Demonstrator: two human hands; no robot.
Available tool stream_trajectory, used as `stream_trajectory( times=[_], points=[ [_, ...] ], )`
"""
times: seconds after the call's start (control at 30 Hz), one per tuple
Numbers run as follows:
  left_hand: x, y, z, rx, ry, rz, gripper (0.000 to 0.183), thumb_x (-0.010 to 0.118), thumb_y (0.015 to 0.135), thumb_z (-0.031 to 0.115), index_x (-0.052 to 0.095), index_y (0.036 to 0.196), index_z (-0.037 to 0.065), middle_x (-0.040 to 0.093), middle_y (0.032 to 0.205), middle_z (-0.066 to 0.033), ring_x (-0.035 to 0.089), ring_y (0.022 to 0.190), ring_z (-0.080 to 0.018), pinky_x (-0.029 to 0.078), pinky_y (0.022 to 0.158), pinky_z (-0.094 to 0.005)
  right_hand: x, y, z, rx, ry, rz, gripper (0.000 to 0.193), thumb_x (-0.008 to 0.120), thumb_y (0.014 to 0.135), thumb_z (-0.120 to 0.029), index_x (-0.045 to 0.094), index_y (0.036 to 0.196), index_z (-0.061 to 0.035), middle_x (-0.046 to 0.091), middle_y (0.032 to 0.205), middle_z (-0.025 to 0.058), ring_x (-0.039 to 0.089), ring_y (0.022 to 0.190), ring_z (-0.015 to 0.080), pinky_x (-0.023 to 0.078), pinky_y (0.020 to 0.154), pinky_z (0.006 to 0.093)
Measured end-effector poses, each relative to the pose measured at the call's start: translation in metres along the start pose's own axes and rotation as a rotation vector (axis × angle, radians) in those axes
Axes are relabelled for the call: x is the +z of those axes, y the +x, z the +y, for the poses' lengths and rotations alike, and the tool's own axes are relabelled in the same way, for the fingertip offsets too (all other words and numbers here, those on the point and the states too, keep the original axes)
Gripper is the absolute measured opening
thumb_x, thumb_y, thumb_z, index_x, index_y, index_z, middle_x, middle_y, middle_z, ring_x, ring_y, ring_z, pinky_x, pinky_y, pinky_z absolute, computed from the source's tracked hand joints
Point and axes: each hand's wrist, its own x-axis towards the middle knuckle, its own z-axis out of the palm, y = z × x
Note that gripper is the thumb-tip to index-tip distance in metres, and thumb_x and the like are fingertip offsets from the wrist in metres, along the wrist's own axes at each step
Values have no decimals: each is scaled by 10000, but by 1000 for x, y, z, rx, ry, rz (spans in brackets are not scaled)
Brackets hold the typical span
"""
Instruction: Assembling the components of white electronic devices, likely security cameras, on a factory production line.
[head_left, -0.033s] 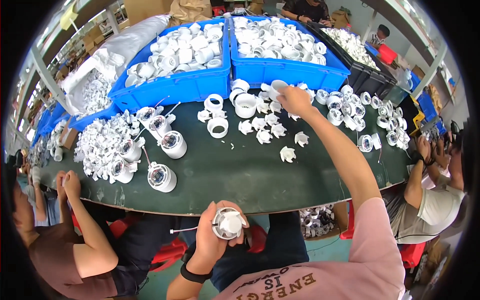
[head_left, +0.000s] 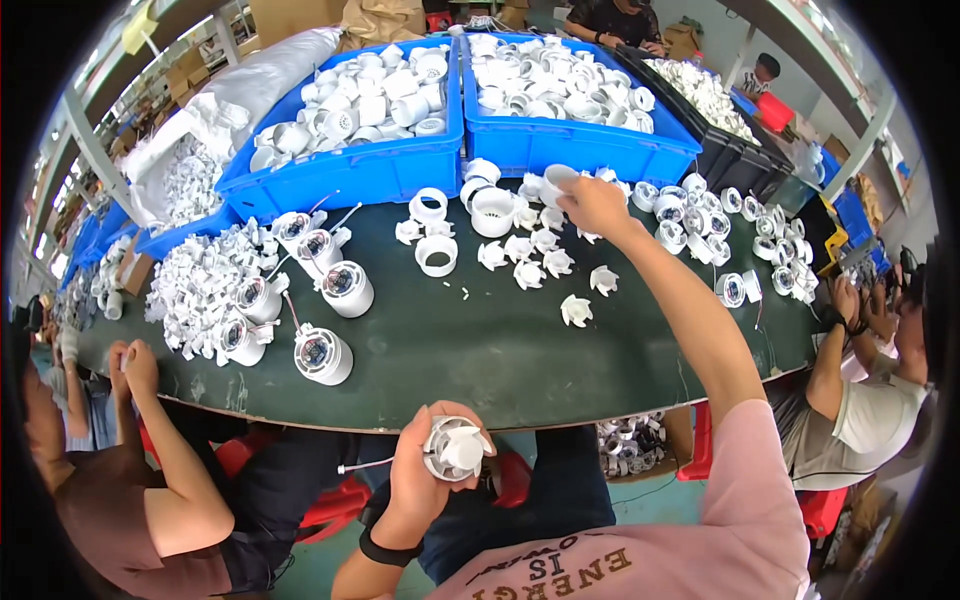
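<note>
My left hand is held below the table's near edge, shut on a white round housing that has a finned white insert in its mouth and a thin wire trailing to the left. My right hand is stretched far across the dark green table, fingers closed on a white cup-shaped part just in front of the right blue bin. Around that hand lie several small white finned pieces and white rings.
A second blue bin of white parts stands at the back left, with a black bin to the right. Several wired housings and a heap of white clips lie at the left. Co-workers' arms rest at the left and right edges.
</note>
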Motion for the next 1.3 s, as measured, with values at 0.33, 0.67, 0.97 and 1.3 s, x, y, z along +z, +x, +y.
stream_trajectory(
  times=[0.33,0.67,0.97,1.3],
  points=[
    [17,39,17,229,197,85,411,356,996,416,497,1104,45,632,869,-147,557,595,-151,396,467,-254,1,57,-75,-129,207,162,266,653,806,-278,679,1038,-152,692,945,136,663,889,309,523,760,404],
    [-6,34,18,267,262,68,450,355,944,406,549,977,0,618,729,-75,563,536,-100,401,453,-202,2,33,-75,-193,571,173,326,511,879,-85,563,1201,-93,677,949,165,634,677,224,510,599,338],
    [16,46,17,520,596,290,306,468,975,298,536,989,0,579,740,-40,499,635,-73,402,554,-236,-59,-146,-138,120,1477,-708,474,372,842,-81,512,1291,-17,603,1052,61,540,775,88,416,562,229],
    [20,39,-3,558,654,309,275,470,971,260,530,934,-6,563,715,-49,485,662,-86,407,581,-271,-66,-212,-141,-354,1055,-348,664,589,862,-86,277,1445,-27,364,1304,134,455,1202,229,455,951,360]
  ],
)
